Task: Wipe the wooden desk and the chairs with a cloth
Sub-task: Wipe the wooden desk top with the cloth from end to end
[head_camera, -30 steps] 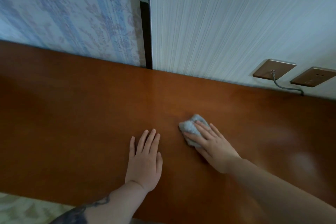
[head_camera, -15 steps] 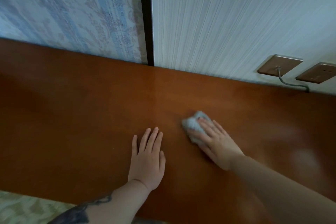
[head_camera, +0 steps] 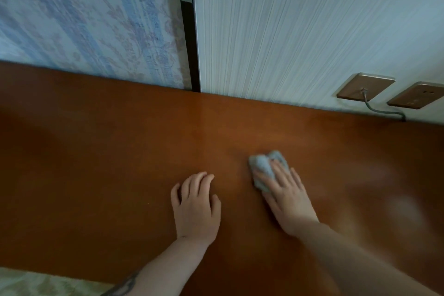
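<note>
Only the head view here, looking down on the desk (head_camera: 108, 163), a reddish-brown wooden top that fills most of the shot and runs right up to the wall.

The right hand (head_camera: 286, 197) sits palm-down on the desk with the cloth (head_camera: 263, 170) under its fingers. The cloth is a small bunched grey-blue wad, poking out ahead of the fingertips and to their left, towards the wall side. The fingers look laid over it and pressing it flat to the wood, fairly straight rather than wrapped round it, though that hand is a bit blurred so take the finger detail loosely.

The left hand (head_camera: 195, 206) is just beside it on the bare wood, apart from the cloth, holding nothing. Its fingers are bent a little at the knuckles with the tips on the surface.

Back on the wall there are two brown sockets (head_camera: 365, 86), and a grey cable (head_camera: 382, 110) comes out of the nearer one and drops behind the desk edge. Patterned blue wallpaper (head_camera: 84, 19) is on the left.
</note>
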Demonstrator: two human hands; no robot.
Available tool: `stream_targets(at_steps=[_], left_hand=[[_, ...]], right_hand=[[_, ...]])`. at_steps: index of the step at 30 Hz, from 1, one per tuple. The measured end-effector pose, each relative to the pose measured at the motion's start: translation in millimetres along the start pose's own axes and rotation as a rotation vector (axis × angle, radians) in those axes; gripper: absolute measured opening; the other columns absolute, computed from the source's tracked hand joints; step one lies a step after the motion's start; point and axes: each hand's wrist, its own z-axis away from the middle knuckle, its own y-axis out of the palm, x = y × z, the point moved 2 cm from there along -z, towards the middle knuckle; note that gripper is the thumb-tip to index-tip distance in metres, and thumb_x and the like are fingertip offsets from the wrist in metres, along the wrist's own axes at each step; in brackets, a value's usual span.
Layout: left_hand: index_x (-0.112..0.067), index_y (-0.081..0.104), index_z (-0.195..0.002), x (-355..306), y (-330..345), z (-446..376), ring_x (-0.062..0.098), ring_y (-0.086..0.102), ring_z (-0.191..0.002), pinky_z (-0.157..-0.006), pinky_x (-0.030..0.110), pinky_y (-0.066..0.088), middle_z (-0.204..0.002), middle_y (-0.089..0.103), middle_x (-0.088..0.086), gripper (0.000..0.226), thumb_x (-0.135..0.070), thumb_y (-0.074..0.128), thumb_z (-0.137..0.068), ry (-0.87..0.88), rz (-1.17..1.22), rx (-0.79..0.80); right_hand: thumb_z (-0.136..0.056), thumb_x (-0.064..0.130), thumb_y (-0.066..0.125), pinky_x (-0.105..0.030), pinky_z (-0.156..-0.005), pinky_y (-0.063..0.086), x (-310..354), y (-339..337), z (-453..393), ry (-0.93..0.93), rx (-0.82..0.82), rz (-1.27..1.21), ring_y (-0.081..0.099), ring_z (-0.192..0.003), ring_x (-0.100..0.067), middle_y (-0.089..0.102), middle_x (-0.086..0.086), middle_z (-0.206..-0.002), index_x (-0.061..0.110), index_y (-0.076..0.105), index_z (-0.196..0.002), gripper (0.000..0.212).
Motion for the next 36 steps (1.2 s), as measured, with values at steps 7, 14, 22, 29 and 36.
stream_targets(at_steps=[7,14,22,29,36], left_hand=[[-0.027,0.045,-0.138,-4.7,-6.5,-100.6,0.019,0.025,-0.137,-0.108,0.043,0.018,-0.148,0.037,-0.002,0.04,-0.028,0.041,-0.098,0.003,-0.065,0.014],[-0.021,0.048,-0.139,8.8,3.1,-133.7,0.024,0.031,-0.138,-0.109,0.049,0.025,-0.15,0.04,0.004,0.043,-0.026,0.038,-0.098,0.19,-0.142,-0.005],[-0.021,0.052,-0.134,9.7,2.8,-134.4,0.023,0.036,-0.134,-0.105,0.048,0.028,-0.145,0.046,0.002,0.044,-0.029,0.034,-0.095,0.186,-0.129,-0.023],[-0.024,0.049,-0.137,7.3,0.7,-133.4,0.021,0.033,-0.137,-0.108,0.048,0.028,-0.147,0.043,-0.001,0.046,-0.029,0.027,-0.097,0.156,-0.161,0.023],[-0.026,0.045,-0.139,6.5,1.6,-135.7,0.019,0.029,-0.139,-0.111,0.048,0.025,-0.15,0.038,-0.003,0.046,-0.03,0.026,-0.097,0.14,-0.174,0.054]], right_hand=[[-0.104,0.038,0.027,-0.047,-0.121,-0.003,75.3,0.7,-61.1,0.181,0.012,-0.061,-0.014,-0.149,-0.019,-0.006,-0.002,-0.163,0.037,0.009,-0.154,0.053],[-0.102,0.045,0.018,-0.039,-0.117,-0.012,3.3,-9.5,-26.7,-0.438,0.264,0.104,-0.015,-0.147,-0.012,-0.004,0.005,-0.162,0.045,0.005,-0.152,0.051],[-0.101,0.036,0.032,-0.046,-0.121,0.005,52.9,0.1,-94.2,0.251,-0.089,-0.081,0.008,-0.15,-0.02,0.021,-0.003,-0.16,0.034,0.03,-0.15,0.048],[-0.101,0.046,0.02,-0.039,-0.118,-0.002,-16.2,-13.6,-61.9,-0.42,0.207,0.096,-0.003,-0.149,-0.011,0.007,0.005,-0.163,0.046,0.013,-0.151,0.051],[-0.101,0.038,0.032,-0.045,-0.12,-0.003,48.0,-6.4,-161.2,0.352,-0.072,-0.098,-0.003,-0.15,-0.021,0.007,-0.004,-0.163,0.034,0.023,-0.152,0.052]])
